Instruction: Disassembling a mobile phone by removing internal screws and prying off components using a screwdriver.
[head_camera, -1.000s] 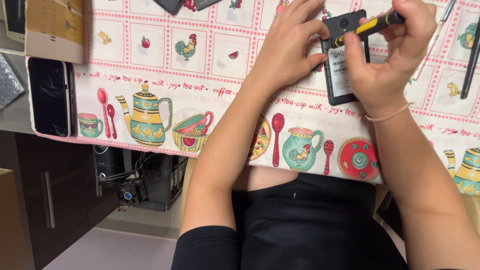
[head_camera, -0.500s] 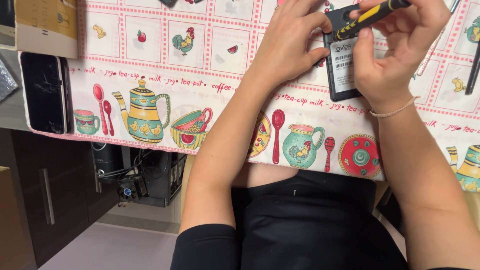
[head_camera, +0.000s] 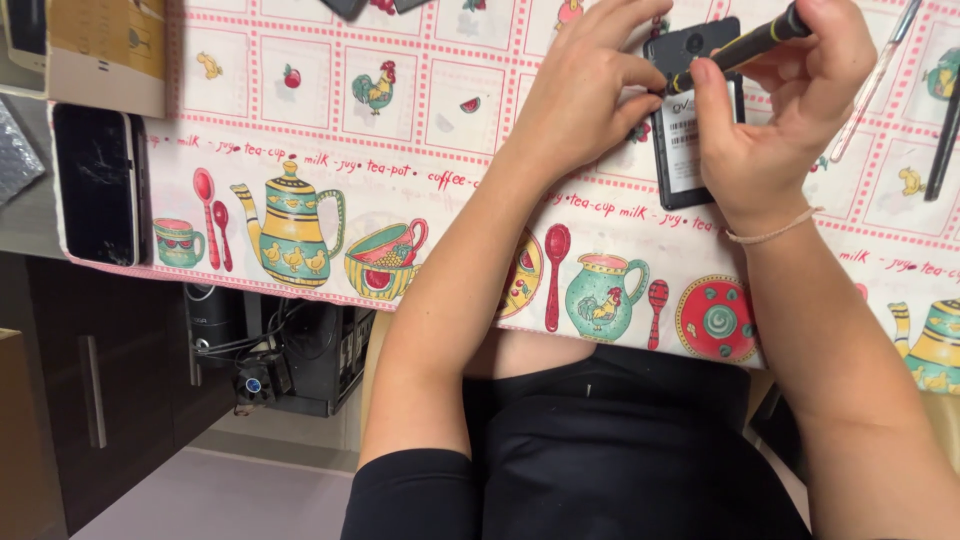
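Black phone (head_camera: 690, 150) btwn hands, screwdriver (head_camera: 745, 42) on it

left hand (head_camera: 590, 95): fingertips hide the dark device's (head_camera: 690, 150) left edge; contact point unclear
right hand (head_camera: 770, 110): covers device's right side
black-and-yellow tool (head_camera: 745, 42): tip hidden behind thumb, rear end inside the fist
device label: too small to tell
dark phone (head_camera: 95, 195): left edge, screen detail unclear
thin rods (head_camera: 945, 130): cut off at right edge
items at top edge (head_camera: 345, 6): cropped, kind unclear
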